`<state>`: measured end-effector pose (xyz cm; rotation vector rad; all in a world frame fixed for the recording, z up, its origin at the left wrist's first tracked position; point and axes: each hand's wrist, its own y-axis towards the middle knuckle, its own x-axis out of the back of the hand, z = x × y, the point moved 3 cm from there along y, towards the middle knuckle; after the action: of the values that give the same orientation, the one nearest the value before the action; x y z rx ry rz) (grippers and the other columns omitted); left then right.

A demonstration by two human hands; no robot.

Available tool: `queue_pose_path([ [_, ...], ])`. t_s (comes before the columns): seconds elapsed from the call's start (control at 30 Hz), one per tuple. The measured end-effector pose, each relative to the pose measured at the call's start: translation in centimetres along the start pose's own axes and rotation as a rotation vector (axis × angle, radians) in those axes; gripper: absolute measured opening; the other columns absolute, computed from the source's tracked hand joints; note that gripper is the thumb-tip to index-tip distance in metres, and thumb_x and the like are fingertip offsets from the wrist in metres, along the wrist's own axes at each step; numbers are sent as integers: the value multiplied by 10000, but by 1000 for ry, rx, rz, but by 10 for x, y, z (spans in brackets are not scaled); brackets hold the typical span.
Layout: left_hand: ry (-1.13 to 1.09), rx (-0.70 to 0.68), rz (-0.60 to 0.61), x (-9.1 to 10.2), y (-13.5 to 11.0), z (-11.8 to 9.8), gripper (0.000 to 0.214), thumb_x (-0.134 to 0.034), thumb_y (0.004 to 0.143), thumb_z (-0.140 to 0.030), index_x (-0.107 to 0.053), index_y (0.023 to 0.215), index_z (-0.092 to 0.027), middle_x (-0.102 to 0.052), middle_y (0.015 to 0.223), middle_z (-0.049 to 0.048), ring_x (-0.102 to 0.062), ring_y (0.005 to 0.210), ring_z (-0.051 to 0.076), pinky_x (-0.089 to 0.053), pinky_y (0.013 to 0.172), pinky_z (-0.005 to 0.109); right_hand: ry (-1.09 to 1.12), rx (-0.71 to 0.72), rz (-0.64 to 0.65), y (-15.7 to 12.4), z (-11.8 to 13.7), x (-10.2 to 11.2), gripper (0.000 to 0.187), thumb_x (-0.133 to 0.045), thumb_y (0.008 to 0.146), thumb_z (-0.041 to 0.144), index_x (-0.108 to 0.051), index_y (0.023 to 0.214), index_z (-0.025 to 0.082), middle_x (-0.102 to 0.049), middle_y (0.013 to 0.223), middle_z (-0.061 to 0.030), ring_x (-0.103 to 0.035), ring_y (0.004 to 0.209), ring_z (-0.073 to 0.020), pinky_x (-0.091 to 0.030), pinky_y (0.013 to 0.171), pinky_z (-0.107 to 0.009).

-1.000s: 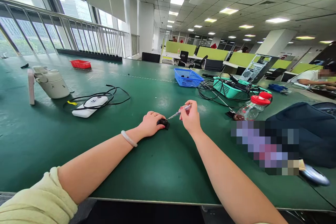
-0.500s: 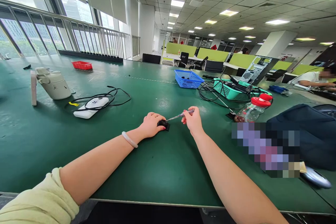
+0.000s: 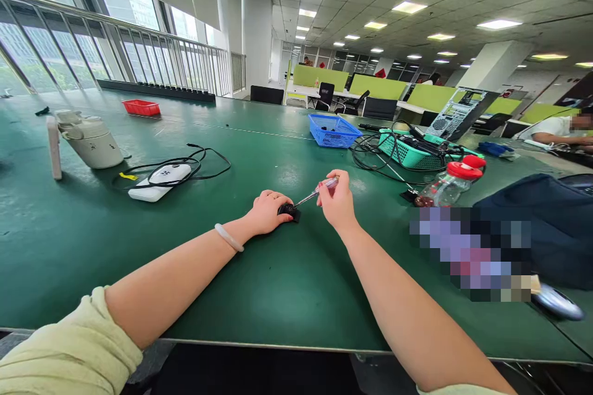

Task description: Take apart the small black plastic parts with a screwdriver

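A small black part (image 3: 290, 212), its exact kind too small to make out, lies on the green tabletop (image 3: 278, 296). My left hand (image 3: 267, 212) is closed around its left side and presses it against the table. In my right hand (image 3: 337, 200) is a screwdriver (image 3: 328, 185) with a clear handle, gripped between thumb and fingers. Its thin metal shaft slants down to the left, and the tip meets the top of the black part. My left hand hides some of that part.
To the left are a white power bank (image 3: 160, 182) with a black cable, a beige bottle (image 3: 92, 142) and a red tray (image 3: 141, 107). A blue basket (image 3: 334, 131), a teal basket (image 3: 407, 153) with cables, a red-lidded jar (image 3: 449, 185) and a dark bag (image 3: 546, 222) stand right.
My right hand and the screwdriver handle have risen slightly, so the shaft slants more steeply. The left hand still holds the black part. The whole view has shifted a little.
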<state>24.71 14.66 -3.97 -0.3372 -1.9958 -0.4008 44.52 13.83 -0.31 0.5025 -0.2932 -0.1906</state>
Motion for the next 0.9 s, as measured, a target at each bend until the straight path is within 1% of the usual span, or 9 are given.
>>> queue_pose_path([
  [0.1,1,10,3,0,0,-1,344,-679,875,-402,-677,1210,-327,-642,1354,51,-425,1360,338,-370,1149,539,137,-242,-39,7,-22,1,309,-602,816,388,-365,979,274,-592,645,103,-555,427,-116,-454,447,-237],
  [0.2,9,21,8,1,-1,-3,344,-677,875,-385,-676,1212,-321,-641,1361,49,-420,1367,338,-369,1151,535,235,-462,-75,10,-39,2,322,-625,777,332,-348,928,272,-553,557,123,-567,406,-125,-436,404,-210],
  [0.27,11,17,9,2,-1,-4,340,-669,878,-384,-676,1211,-315,-639,1369,47,-417,1370,338,-367,1152,539,261,-524,-89,10,-45,1,323,-631,767,294,-343,912,271,-542,527,125,-567,404,-129,-437,396,-209],
  [0.37,5,14,7,3,-1,-4,335,-672,874,-388,-681,1200,-312,-635,1382,41,-413,1375,339,-362,1157,545,258,-544,-95,9,-45,-1,314,-620,769,262,-342,914,272,-537,509,125,-560,408,-131,-444,411,-214],
  [0.47,5,9,1,3,0,-3,325,-683,867,-390,-691,1183,-316,-638,1375,39,-420,1372,334,-363,1159,539,206,-432,-96,8,-34,0,280,-590,792,278,-350,936,273,-549,535,120,-557,423,-132,-458,446,-231],
  [0.63,-9,12,-3,2,-1,-3,335,-693,861,-384,-690,1188,-311,-644,1374,34,-423,1368,334,-351,1171,543,1,83,17,-3,5,1,226,-545,859,311,-395,1023,267,-650,758,37,-609,552,-142,-516,594,-300],
  [0.7,-11,4,-8,3,-1,-3,336,-695,860,-380,-687,1189,-314,-649,1367,30,-427,1361,333,-347,1172,547,-83,214,90,-8,16,0,206,-529,885,301,-405,1046,264,-664,810,11,-630,605,-152,-526,652,-318],
  [0.8,-7,2,-8,3,-3,-5,334,-690,868,-370,-681,1198,-320,-644,1374,29,-425,1363,332,-347,1172,547,-139,268,121,-11,22,-2,201,-520,899,293,-406,1062,262,-660,820,2,-642,637,-161,-518,659,-316],
  [0.9,-1,20,3,3,-2,-5,335,-690,872,-369,-680,1202,-315,-633,1385,38,-420,1371,334,-353,1168,540,-100,161,60,-3,14,-2,212,-529,892,297,-400,1056,260,-631,763,35,-596,560,-139,-495,611,-294],
])
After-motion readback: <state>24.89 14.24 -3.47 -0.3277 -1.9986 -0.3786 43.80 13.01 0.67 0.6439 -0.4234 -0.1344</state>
